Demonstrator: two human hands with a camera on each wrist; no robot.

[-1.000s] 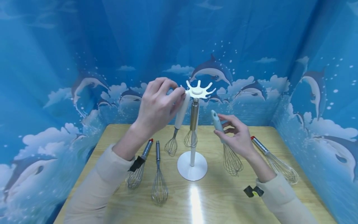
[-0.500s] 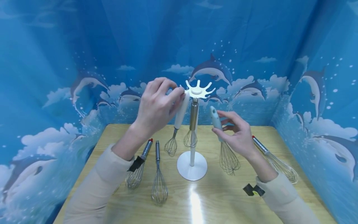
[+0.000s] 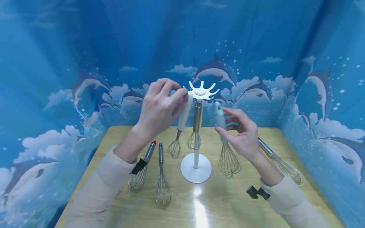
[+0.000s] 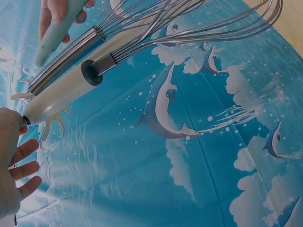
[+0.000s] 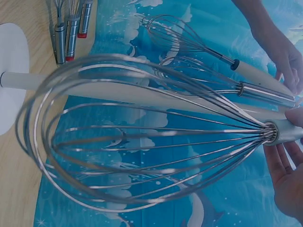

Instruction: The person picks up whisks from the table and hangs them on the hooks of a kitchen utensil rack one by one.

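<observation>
My left hand (image 3: 159,106) pinches the top end of a white-handled whisk (image 3: 185,114), right at a prong of the white rack (image 3: 201,91). That whisk hangs down with its wire head over the table. Beside it a steel-handled whisk (image 3: 197,117) hangs from the rack along the post. My right hand (image 3: 242,133) grips a pale green whisk (image 3: 220,122) by its handle, thumb in front and fingers behind. It is upright, just right of the rack, its holed top end slightly below the prongs. In the right wrist view, its wire head (image 5: 161,151) fills the foreground.
The rack's round base (image 3: 196,177) stands mid-table. On the left lie a red-tipped whisk (image 3: 149,153) and a steel whisk (image 3: 161,177); another red-tipped whisk (image 3: 271,155) lies at the right. A blue dolphin-print curtain (image 3: 159,38) encloses the back and sides.
My right hand has raised the pale green whisk, bringing it slightly left and more upright beside the rack. The left hand has stayed at the white-handled whisk's top.
</observation>
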